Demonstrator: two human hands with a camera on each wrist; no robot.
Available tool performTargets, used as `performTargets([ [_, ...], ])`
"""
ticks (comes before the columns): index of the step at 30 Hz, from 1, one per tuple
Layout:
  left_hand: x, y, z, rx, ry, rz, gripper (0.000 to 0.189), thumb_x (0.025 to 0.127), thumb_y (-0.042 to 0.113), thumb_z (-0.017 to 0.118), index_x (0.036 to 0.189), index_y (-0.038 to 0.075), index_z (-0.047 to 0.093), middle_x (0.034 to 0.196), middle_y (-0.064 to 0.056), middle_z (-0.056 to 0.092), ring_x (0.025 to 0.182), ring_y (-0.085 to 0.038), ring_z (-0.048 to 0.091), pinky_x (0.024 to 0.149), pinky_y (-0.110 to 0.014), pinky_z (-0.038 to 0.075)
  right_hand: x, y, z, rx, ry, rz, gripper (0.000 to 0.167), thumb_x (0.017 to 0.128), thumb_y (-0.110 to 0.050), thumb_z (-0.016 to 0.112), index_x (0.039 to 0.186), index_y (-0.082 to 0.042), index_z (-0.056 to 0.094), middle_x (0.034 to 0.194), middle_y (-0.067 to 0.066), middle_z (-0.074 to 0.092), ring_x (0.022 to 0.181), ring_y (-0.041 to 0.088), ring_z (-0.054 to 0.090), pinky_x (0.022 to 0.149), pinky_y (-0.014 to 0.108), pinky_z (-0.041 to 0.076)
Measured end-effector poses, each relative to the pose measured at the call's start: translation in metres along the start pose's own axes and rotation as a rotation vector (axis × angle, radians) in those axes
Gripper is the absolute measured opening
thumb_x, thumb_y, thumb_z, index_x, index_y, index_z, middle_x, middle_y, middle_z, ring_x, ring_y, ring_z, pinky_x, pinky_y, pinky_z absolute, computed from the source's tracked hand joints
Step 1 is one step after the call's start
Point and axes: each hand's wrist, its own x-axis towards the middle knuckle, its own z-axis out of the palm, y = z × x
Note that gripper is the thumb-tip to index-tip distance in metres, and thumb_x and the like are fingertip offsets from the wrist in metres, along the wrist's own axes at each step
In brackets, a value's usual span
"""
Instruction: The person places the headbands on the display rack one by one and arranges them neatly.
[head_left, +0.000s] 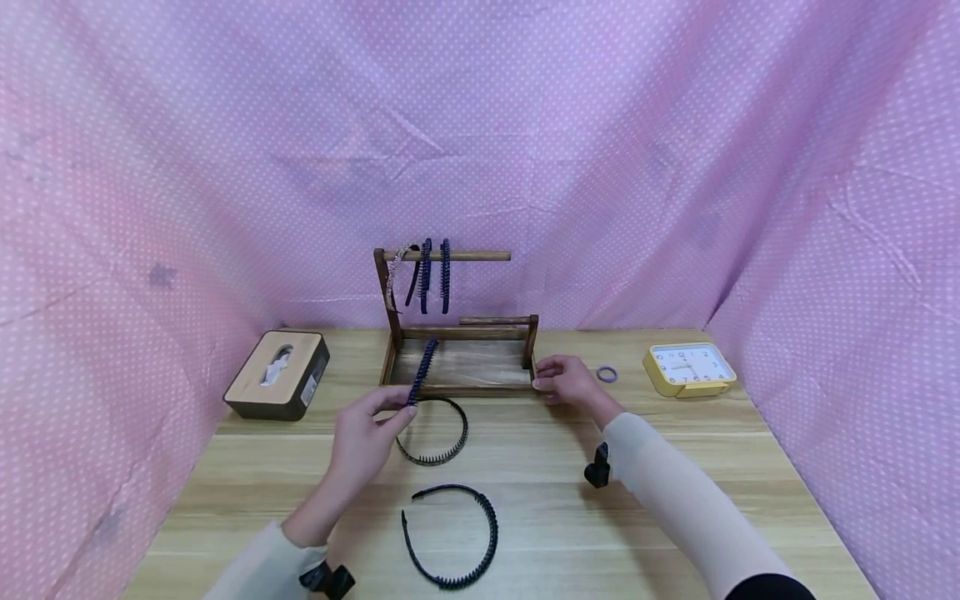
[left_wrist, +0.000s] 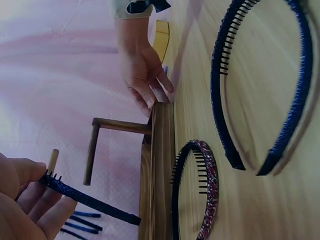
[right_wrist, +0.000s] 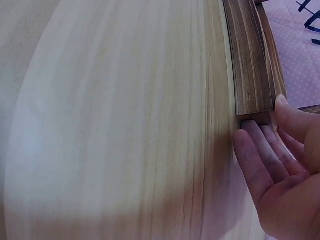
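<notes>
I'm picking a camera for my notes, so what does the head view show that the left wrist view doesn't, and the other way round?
Only the head view shows the tissue box and the clock's dial.

Only the left wrist view shows reddish and silver glitter on the glittery headband beside the wooden rack; from the head it just looks dark.

Both show the left hand holding a dark blue headband, the right hand touching the rack's end, and another headband on the table.
</notes>
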Motion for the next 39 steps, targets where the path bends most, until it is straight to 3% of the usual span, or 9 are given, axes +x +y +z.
performTargets([
  [11,0.039,-0.002,0.032,0.007,0.007,0.014,0.02,0.088,0.005,0.08,0.108,0.004,0.077,0.101,-0.01,0.078,0.093,-0.025,0.073,0.078,-0.024,0.059,0.0,0.0,-0.001,-0.016,0.004,-0.002,0.041,0.097,-0.004,0.07,0.134,0.005,0.057,0.133,0.028,0.063,0.099,0.024,0.07,0.083,0.046,0.063],
  [19,0.059,-0.003,0.059,0.007,0.024,0.051,0.018,0.087,0.003,0.079,0.105,0.002,0.076,0.097,-0.012,0.078,0.089,-0.028,0.074,0.08,-0.032,0.06,-0.001,-0.001,-0.001,-0.008,0.016,0.022,0.04,0.096,-0.003,0.071,0.133,0.003,0.059,0.13,0.025,0.065,0.101,0.026,0.07,0.081,0.044,0.063],
  [30,0.086,-0.001,0.105,-0.168,-0.045,-0.051,0.019,0.089,-0.001,0.076,0.107,-0.001,0.073,0.099,-0.017,0.075,0.083,-0.025,0.071,0.062,-0.022,0.058,-0.001,-0.002,0.0,0.007,0.02,0.025,0.04,0.096,-0.001,0.07,0.133,0.004,0.058,0.13,0.027,0.064,0.097,0.023,0.069,0.083,0.047,0.062],
  [33,0.091,0.002,0.116,-0.199,-0.083,-0.075,0.018,0.091,0.0,0.075,0.109,-0.001,0.071,0.101,-0.017,0.074,0.082,-0.022,0.07,0.061,-0.029,0.06,-0.002,-0.003,0.0,0.007,0.024,0.025,0.04,0.096,-0.002,0.07,0.133,0.004,0.058,0.13,0.026,0.064,0.097,0.022,0.069,0.083,0.047,0.062],
  [39,0.095,0.006,0.133,-0.239,-0.156,-0.149,0.021,0.092,0.003,0.075,0.112,0.0,0.07,0.104,-0.015,0.072,0.082,-0.021,0.069,0.071,-0.05,0.063,-0.003,-0.004,0.0,-0.014,0.022,0.012,0.04,0.096,-0.002,0.07,0.133,0.005,0.058,0.128,0.026,0.066,0.096,0.021,0.069,0.081,0.046,0.063],
])
